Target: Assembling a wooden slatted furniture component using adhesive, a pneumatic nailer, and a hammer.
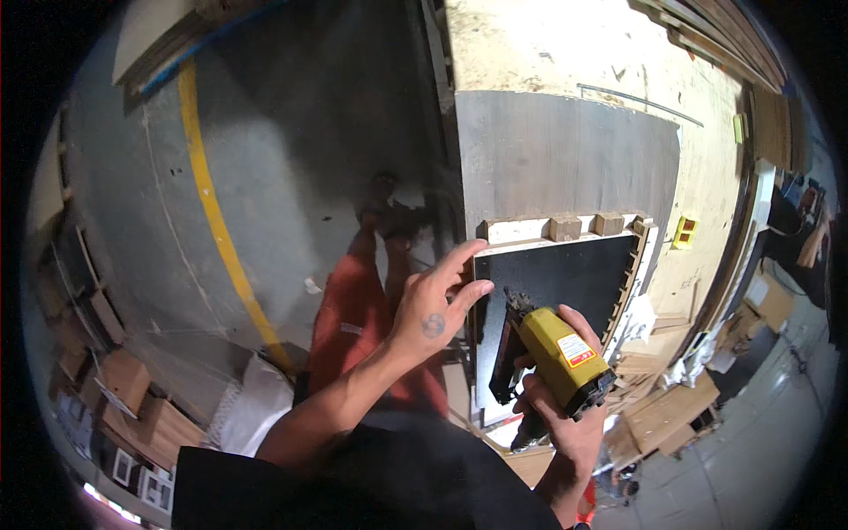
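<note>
In the head view, I am seeing the left forearm slanting up and rightward from the lower edge. The left hand [428,296] is standing open, its forefinger and thumb spreading apart; the forefinger is reaching the far left corner of a black panel [565,265], and the thumb is resting at its left edge, slightly nearer. I am finding the right forearm entering from below, with the right hand [565,424] closing around a yellow nail gun [564,353]. The tool is leaning over the panel, its black nose pointing up-left toward the other hand; whether it is touching the surface, I cannot tell. The panel is lying on the table [548,44], just nearer than a grey sheet [565,146], and small wooden blocks [565,228] are sitting along its far edge.

Among containers, brown cardboard boxes [128,380] are standing at the lower left, with a white bundle [252,415] bulging beside them, and another carton [767,300] is sitting at the far right. What they are holding, I cannot tell.
</note>
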`<state>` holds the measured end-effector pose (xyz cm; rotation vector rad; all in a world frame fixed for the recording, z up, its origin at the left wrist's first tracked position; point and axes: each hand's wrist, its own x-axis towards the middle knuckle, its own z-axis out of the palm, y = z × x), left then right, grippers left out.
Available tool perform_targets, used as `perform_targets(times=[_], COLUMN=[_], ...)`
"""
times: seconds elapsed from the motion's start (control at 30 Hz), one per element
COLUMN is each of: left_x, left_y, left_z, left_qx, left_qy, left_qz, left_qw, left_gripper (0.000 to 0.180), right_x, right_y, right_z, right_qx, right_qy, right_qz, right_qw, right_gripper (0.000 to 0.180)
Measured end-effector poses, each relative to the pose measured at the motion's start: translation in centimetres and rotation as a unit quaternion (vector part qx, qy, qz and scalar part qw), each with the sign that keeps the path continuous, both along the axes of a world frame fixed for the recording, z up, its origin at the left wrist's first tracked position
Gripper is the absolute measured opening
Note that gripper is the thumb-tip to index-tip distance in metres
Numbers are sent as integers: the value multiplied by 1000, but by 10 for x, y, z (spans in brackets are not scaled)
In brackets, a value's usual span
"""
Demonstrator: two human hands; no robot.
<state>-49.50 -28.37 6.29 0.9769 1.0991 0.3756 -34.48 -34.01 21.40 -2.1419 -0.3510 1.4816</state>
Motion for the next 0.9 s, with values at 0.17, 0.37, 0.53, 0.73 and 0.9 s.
perform_targets(times=[0.17,0.37,0.53,0.73,0.9], left_x=[-3,-4,-3,-4,-4], left_y=[-5,-7,-12,-10,-11], left_z=[-14,-15,-12,-13,-13], left_qx=[120,119,85,100,102], left_qy=[-29,-32,-56,-32,-38], left_qz=[48,43,78,60,65], left_qw=[991,991,992,993,992], left_gripper=[43,50,49,52,51], right_x=[-16,-13,-12,-15,-16], right_y=[27,30,28,30,27], right_z=[-3,-17,-19,-20,-24], right_qx=[-7,-3,4,7,31], right_qy=[-23,-41,-74,-71,-70], right_qz=[25,85,150,138,114], right_qw=[999,996,986,988,991], right_gripper=[72,73,79,78,77])
